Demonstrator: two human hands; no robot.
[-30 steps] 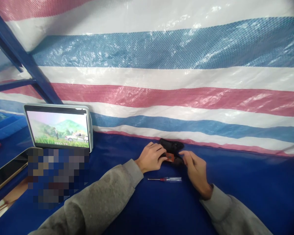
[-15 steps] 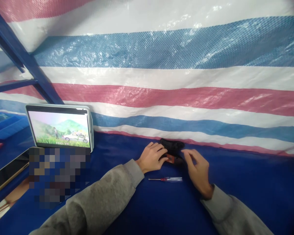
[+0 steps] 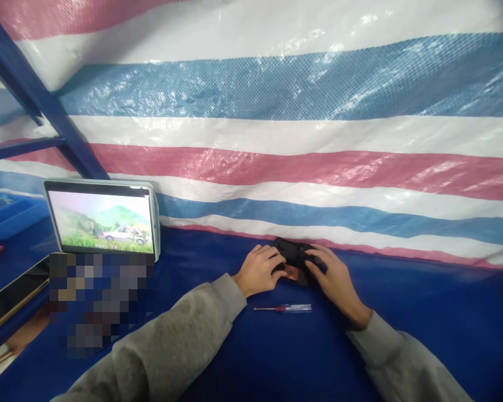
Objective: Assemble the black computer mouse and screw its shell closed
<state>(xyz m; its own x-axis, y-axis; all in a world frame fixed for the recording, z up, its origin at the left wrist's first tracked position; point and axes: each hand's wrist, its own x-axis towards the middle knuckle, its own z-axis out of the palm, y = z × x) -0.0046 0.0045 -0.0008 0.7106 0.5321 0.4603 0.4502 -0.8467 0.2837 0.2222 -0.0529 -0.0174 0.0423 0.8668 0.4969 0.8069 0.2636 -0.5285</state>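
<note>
A small black device lies at the back of the blue table, with an orange-brown patch on its near side. Its exact kind is not clear. My left hand grips its left end, fingers curled over the top and thumb at the near side. At the right end, my right hand has its fingers and thumb closed on the dark part. Both palms hide some of the edges. Just in front of the device lies a screwdriver with a clear handle and red collar, its tip pointing left; neither hand touches it.
A tablet playing a cartoon stands at the left. Beside it are a phone, a blurred-out patch and part of another person's arm. A blue tray sits far left. Striped sheeting hangs right behind the device.
My right hand has moved forward and slightly left, and its fingers now close on the right end of the black device. The left hand and the screwdriver stay put.
</note>
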